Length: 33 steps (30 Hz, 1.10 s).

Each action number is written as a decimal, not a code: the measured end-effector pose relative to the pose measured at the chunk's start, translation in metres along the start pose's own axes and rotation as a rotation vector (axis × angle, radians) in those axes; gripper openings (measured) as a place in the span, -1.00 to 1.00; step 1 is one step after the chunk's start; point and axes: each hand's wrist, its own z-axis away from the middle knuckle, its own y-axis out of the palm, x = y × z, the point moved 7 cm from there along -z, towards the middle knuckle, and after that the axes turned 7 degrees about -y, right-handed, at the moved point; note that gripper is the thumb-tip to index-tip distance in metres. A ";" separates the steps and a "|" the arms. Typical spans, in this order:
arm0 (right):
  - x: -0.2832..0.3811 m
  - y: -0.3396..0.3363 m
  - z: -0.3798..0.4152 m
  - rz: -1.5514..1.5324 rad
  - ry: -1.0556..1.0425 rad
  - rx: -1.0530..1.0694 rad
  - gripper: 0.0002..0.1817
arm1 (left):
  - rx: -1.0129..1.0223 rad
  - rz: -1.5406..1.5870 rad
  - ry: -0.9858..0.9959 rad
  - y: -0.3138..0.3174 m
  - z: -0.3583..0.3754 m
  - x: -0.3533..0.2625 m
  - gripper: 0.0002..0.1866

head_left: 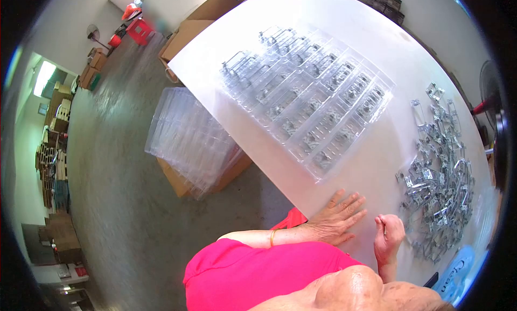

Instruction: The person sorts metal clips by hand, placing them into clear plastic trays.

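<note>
My left hand (338,220) lies flat on the white table (371,165) near its front edge, fingers spread and holding nothing. To its right, my right hand (389,236) is curled into a fist, and no object shows in it. Beyond my left hand sits a clear plastic tray (319,175) with long compartments, many of them holding small metal hardware pieces. A loose heap of shiny metal hardware pieces (439,187) spreads over the table to the right of my right hand, apart from it.
A stack of clear plastic trays (188,138) rests on a cardboard box (175,179) left of the table. Another open carton (188,33) stands behind the table's far left edge. A blue package (455,270) lies at the near right, and a fan (490,95) stands at the right.
</note>
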 end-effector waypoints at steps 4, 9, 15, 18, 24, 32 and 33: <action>-0.009 0.005 0.008 -0.053 0.061 -0.003 -0.80 | 0.047 -0.015 -0.028 -0.001 -0.001 0.001 -0.18; -0.015 0.003 0.013 -0.068 0.143 -0.057 -0.82 | 0.145 -0.080 -0.021 -0.007 -0.005 -0.007 -0.22; -0.019 0.004 0.027 -0.044 0.093 -0.145 -0.82 | 0.178 -0.200 -0.039 -0.014 -0.008 -0.013 -0.25; -0.021 0.007 0.031 -0.075 0.068 -0.184 -0.82 | 0.158 -0.225 -0.040 -0.015 -0.008 -0.013 -0.26; -0.023 0.007 0.031 -0.111 0.045 -0.187 -0.81 | 0.142 -0.253 -0.043 -0.014 -0.008 -0.015 -0.27; -0.014 0.002 0.034 -0.144 -0.057 -0.251 -0.84 | 0.121 -0.280 -0.021 -0.014 -0.008 -0.018 -0.28; -0.012 0.002 0.036 -0.105 -0.061 -0.258 -0.84 | 0.116 -0.288 -0.022 -0.013 -0.007 -0.017 -0.29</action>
